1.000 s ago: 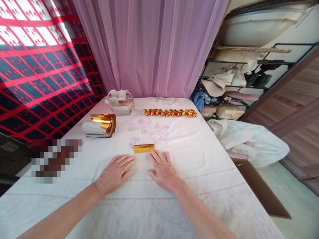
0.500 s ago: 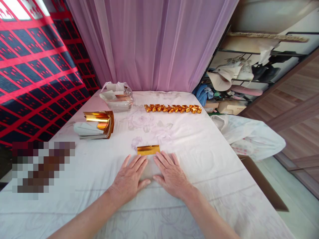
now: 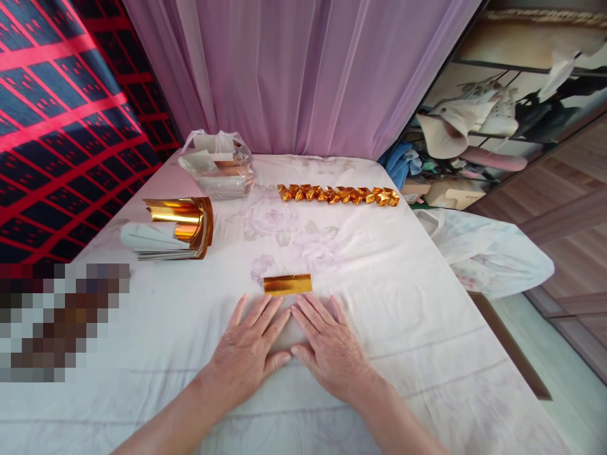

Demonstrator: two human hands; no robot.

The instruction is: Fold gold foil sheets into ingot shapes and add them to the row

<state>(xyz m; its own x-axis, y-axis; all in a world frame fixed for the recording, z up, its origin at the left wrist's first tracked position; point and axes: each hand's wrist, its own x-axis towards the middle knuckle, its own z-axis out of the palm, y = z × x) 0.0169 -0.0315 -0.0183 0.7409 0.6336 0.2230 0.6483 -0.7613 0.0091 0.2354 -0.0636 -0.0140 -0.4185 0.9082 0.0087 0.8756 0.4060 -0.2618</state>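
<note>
Hands [image 3: 251,351] two, gold strip [image 3: 287,284] seemingly one.

One gold folded strip [image 3: 287,284], one foil stack [image 3: 177,229], one plastic bag [image 3: 217,165], two hands [image 3: 249,351].

Bright, soft daylight comes through the pink curtain [image 3: 303,69] at the far side, leaving faint shadows. The gold foil roll [image 3: 183,218] glares. Edges bend wide-angle; a pixelated patch sits near left.
</note>
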